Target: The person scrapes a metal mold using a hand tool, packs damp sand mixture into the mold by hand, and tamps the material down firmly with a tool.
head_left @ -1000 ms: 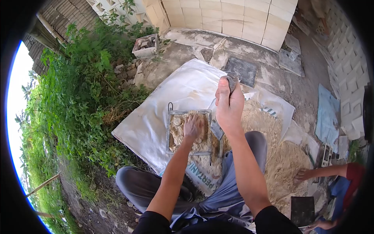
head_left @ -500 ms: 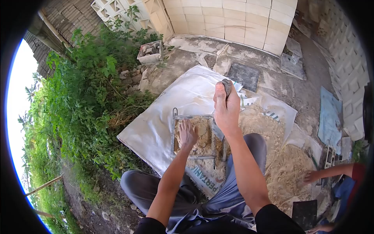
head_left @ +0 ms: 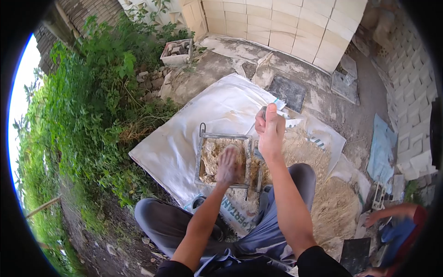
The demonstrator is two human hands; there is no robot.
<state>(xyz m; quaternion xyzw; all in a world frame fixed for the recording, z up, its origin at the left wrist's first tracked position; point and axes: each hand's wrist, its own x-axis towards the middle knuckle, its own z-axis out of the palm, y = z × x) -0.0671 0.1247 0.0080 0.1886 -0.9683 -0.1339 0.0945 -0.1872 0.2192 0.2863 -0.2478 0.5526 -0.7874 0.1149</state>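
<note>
In the head view, my left hand (head_left: pixel 227 167) lies palm down on the sandy mix (head_left: pixel 211 154) inside a rectangular metal mould (head_left: pixel 199 159). Its fingers are stretched out and slightly blurred. The mould has a wire loop at its far left corner and rests on a white woven sack (head_left: pixel 173 134). My right hand (head_left: pixel 271 131) is raised just right of the mould, thumb up, closed around the handle of what looks like a trowel (head_left: pixel 258 154). Its grey blade points down beside the mould's right side, partly hidden by my wrist.
Loose sand (head_left: pixel 337 207) is heaped right of my knee. A co-worker's hand (head_left: pixel 370 219) is near the heap, beside a dark board (head_left: pixel 355 251). A dark slab (head_left: pixel 286 92) and a rubble-filled box (head_left: pixel 177 59) lie farther off. Green plants (head_left: pixel 92 106) border the left.
My left hand has shifted right and nearer to me across the mix. My right hand has turned so its thumb points up. The co-worker's hand has moved away from the sand.
</note>
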